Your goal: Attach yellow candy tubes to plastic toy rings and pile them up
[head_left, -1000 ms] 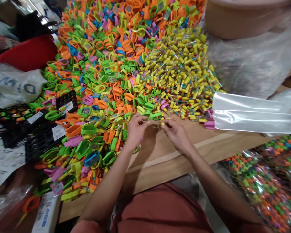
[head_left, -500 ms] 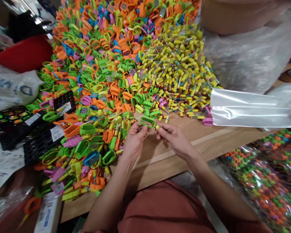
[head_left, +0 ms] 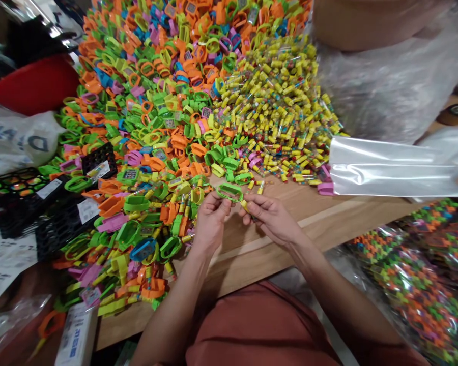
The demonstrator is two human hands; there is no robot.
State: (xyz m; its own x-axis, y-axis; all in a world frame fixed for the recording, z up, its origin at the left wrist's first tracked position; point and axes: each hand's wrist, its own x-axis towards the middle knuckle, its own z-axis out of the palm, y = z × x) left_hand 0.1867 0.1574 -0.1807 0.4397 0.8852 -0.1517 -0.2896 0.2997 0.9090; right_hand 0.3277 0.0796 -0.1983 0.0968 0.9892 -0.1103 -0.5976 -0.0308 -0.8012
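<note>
My left hand (head_left: 210,221) pinches a green plastic toy wristband loop (head_left: 229,192) by its lower edge. My right hand (head_left: 270,218) holds a small clear tube with yellow ends (head_left: 245,205), mostly hidden by the fingers, right next to the loop. Behind my hands lie a heap of colourful plastic toy watches (head_left: 164,112) and a heap of yellow-capped candy tubes (head_left: 275,112). Both heaps lie on a wooden table (head_left: 275,244).
A flat clear plastic bag (head_left: 393,166) lies at the table's right. Black plastic crates (head_left: 99,160) stand at the left, with a white sack (head_left: 19,140) beyond them. Filled, colourful plastic bags (head_left: 420,284) lie below the table edge at lower right.
The green loop has left the heap and now stays up between my hands. My right hand has brought the yellow tube close to it. The view has shifted slightly.
</note>
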